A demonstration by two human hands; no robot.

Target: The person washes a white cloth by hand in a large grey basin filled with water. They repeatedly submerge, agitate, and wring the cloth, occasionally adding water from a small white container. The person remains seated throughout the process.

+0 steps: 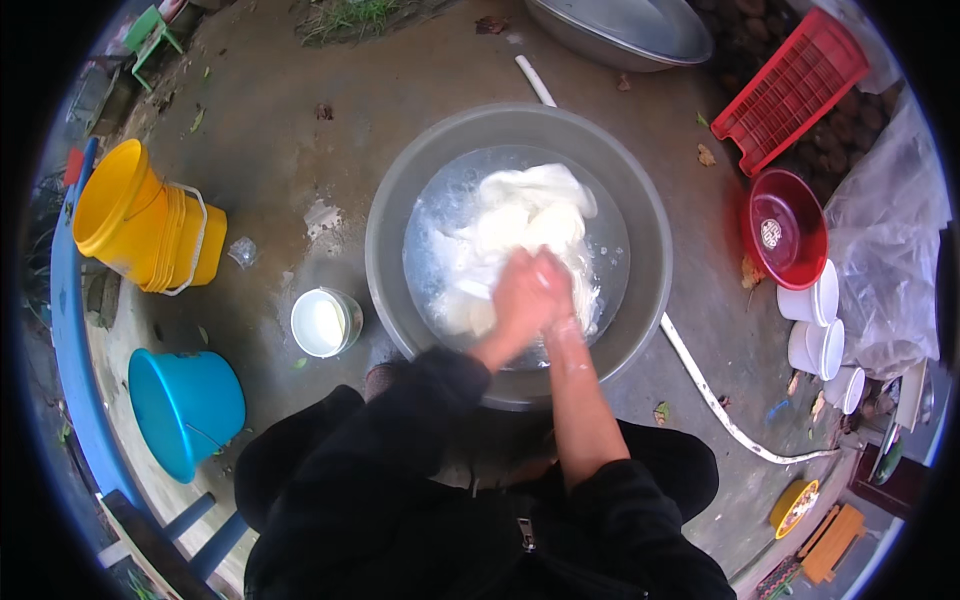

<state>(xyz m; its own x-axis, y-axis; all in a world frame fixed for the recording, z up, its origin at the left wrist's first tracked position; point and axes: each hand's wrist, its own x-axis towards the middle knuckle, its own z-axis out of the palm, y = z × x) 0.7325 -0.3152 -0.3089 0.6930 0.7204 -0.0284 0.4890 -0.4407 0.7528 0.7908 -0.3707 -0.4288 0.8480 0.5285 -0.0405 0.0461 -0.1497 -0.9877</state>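
A large grey basin (pixel 390 180) stands before me with cloudy, bubbly water in it. White cloth (pixel 536 214) lies bunched in the water and rises above its surface. My left hand (pixel 517 289) and my right hand (pixel 553 281) are pressed together at the near side of the cloth, wet and blurred. Their fingers look curled, but whether cloth is gripped between them cannot be told. Small bubbles float at the right of the cloth.
At the left stand a small white bucket (pixel 319 322), a blue bucket (pixel 214 405) and stacked yellow buckets (pixel 210 244). A white hose (pixel 705 382) runs right of the basin. Further right are a red basin (pixel 814 225), a red crate (pixel 799 90) and white tubs (pixel 825 349). A metal basin (pixel 630 56) stands beyond.
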